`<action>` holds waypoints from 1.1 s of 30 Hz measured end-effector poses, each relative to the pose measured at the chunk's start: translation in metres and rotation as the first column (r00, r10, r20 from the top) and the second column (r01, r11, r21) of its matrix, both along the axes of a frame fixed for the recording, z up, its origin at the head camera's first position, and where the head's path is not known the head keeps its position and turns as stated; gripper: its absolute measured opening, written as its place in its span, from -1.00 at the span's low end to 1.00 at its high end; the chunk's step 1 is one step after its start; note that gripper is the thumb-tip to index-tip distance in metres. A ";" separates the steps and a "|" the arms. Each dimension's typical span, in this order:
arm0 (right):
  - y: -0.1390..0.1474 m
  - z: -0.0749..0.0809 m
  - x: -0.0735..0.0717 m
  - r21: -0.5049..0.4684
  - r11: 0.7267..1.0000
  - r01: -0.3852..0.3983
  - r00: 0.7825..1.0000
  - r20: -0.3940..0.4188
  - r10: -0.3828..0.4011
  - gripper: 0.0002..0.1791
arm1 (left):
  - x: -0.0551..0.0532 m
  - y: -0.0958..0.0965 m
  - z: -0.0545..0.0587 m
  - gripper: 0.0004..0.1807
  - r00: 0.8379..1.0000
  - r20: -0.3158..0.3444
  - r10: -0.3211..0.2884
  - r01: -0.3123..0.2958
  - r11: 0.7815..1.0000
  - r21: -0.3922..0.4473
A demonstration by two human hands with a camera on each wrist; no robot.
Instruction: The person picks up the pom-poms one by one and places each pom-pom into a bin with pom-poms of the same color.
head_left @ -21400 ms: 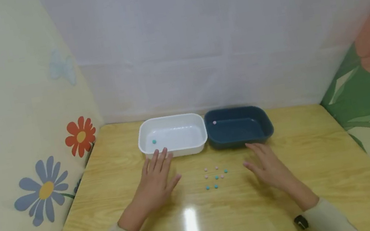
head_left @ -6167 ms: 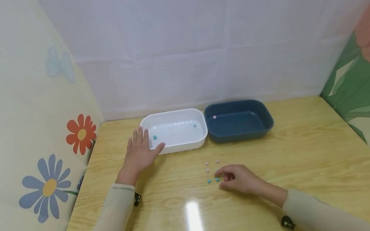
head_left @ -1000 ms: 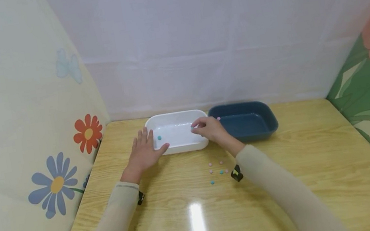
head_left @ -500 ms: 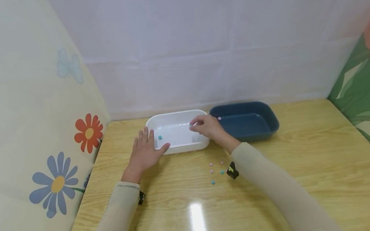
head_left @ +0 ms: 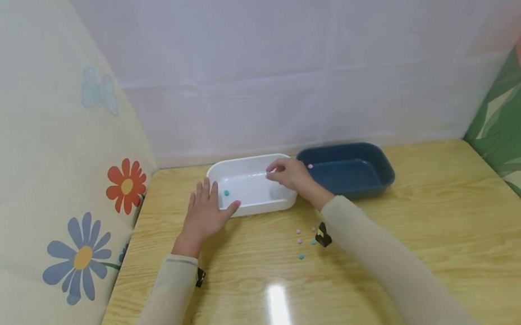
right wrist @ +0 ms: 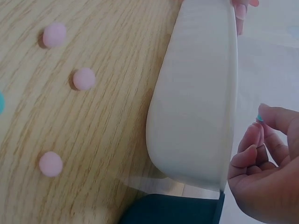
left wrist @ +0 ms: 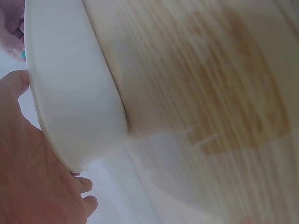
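Over the right part of the white basin, my right hand pinches a small teal ball between thumb and fingertip. My left hand lies with spread, straight fingers on the basin's left rim; in the left wrist view its thumb touches the rim. A teal ball sits inside the basin at the left; its right part is hidden by my right hand. On the table before the basin lie several small balls, among them a pink ball and a teal ball.
A dark blue basin stands right beside the white one, with a pink ball inside. Behind both hangs a white cloth. A black wrist device on my right arm covers part of the table near the balls.
Since several seconds ago, my right hand has gone from the balls on the table to over the white basin, carrying a teal ball. In the last second both hands have hardly moved.
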State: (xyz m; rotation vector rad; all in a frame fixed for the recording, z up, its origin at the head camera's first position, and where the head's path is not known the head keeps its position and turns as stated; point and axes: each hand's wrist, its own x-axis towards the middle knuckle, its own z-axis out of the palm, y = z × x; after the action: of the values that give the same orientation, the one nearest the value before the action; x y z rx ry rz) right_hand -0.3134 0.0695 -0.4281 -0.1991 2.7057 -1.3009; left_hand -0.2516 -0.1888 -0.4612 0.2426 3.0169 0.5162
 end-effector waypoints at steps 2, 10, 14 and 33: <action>0.000 0.000 -0.002 0.002 1.000 0.003 1.000 0.003 -0.003 -0.72 | 0.000 0.000 0.000 0.17 1.000 0.000 0.000 0.000 1.000 -0.004; 0.004 0.005 -0.006 0.024 0.999 0.036 0.999 -0.007 -0.036 -0.71 | 0.000 0.002 0.001 0.16 1.000 0.001 -0.005 0.005 1.000 -0.004; 0.009 0.009 -0.005 -0.001 0.999 0.050 0.999 -0.013 -0.050 -0.73 | 0.000 0.001 0.001 0.15 1.000 -0.007 -0.007 0.007 1.000 -0.005; 0.032 0.033 0.028 -0.015 0.999 -0.031 0.997 -0.064 0.030 -0.74 | 0.002 0.001 0.002 0.15 1.000 0.001 -0.012 0.012 1.000 0.000</action>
State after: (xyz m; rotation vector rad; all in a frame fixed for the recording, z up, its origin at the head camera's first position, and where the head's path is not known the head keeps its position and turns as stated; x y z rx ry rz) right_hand -0.2853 0.1012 -0.3955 -0.2870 2.7345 -1.3300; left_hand -0.2498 -0.1881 -0.4588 0.2596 3.0127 0.5152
